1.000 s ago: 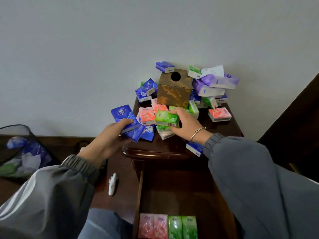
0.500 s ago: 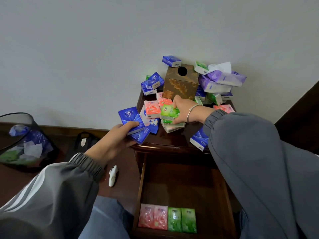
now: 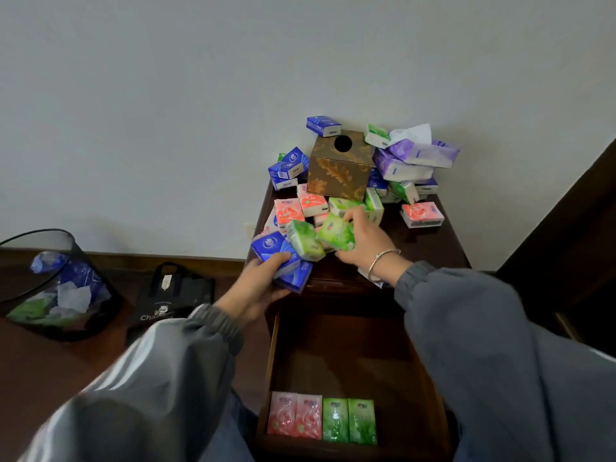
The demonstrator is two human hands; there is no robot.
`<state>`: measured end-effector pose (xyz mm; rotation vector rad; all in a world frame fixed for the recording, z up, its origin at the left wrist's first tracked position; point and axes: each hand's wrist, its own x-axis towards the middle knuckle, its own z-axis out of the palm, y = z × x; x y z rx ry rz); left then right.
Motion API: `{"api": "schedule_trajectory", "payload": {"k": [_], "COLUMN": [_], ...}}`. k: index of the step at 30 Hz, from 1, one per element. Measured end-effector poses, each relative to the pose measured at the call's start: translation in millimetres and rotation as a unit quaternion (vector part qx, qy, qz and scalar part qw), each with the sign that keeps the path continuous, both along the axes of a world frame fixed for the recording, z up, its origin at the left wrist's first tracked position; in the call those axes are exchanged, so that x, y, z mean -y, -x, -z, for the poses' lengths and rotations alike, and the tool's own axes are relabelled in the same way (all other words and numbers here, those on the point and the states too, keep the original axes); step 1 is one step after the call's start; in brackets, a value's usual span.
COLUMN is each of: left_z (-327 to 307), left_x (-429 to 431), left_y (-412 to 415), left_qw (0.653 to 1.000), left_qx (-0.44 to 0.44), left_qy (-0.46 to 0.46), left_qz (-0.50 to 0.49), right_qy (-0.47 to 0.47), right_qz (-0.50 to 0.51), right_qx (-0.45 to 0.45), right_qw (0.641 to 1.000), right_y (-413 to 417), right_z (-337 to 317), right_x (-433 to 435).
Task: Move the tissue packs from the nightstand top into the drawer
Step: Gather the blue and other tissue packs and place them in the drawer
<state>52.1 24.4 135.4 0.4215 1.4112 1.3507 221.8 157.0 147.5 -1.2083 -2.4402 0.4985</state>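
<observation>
Gripping green tissue pack (image 3: 335, 233) in curled right hand (image 3: 365, 248), blue tissue packs (image 3: 271, 250) pinched in left hand (image 3: 256, 288), over nightstand (image 3: 433, 248) front edge, open drawer (image 3: 272, 355) straight below toward body.

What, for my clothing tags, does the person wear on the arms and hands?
The left hand and right hand are bare, ungloved. The left sleeve is grey with white stripes and a ribbed cuff. The right sleeve is grey too, gathered at the wrist, where a thin silver bracelet sits.
</observation>
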Motion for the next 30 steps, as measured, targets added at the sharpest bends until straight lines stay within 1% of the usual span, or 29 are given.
{"api": "schedule_trajectory", "payload": {"k": [2, 4, 7, 9, 12, 14, 17, 20, 25, 28, 30], "left_z": [4, 2, 2, 4, 7, 8, 8, 6, 6, 6, 5], "left_x": [-15, -27, -33, -33, -30, -28, -25, -22, -23, -19, -14], "left_y": [-16, -23, -23, -20, -9, -1, 9, 14, 16, 18, 21], "left_qw": [0.999, 0.998, 0.998, 0.998, 0.998, 0.997, 0.996, 0.995, 0.993, 0.994, 0.996], "left_qx": [-0.005, 0.019, 0.012, -0.003, -0.022, -0.03, -0.046, -0.054, -0.069, -0.063, -0.052], "left_qy": [0.018, 0.019, 0.026, 0.035, 0.051, 0.056, 0.065, 0.079, 0.091, 0.084, 0.073], "left_qz": [-0.036, -0.058, -0.061, -0.049, -0.038, -0.04, -0.041, -0.027, -0.012, 0.003, 0.014], "right_qy": [0.019, 0.022, 0.01, 0.013, 0.095, 0.141, 0.158, 0.153, 0.156, 0.179, 0.174], "right_qz": [0.031, 0.064, 0.088, 0.116, 0.106, 0.077, 0.057, 0.093, 0.133, 0.15, 0.145], "right_qx": [-0.023, -0.064, -0.087, -0.119, -0.152, -0.143, -0.104, -0.048, 0.002, -0.005, -0.042], "right_qw": [0.999, 0.996, 0.992, 0.986, 0.978, 0.977, 0.98, 0.983, 0.979, 0.972, 0.973], "right_y": [4, 6, 7, 5, 7, 17, 38, 56, 78, 85, 82], "right_z": [19, 23, 18, 13, 3, -2, -6, -4, -4, -6, -7], "right_x": [5, 7, 5, 5, 3, 4, 9, 14, 20, 22, 24]}}
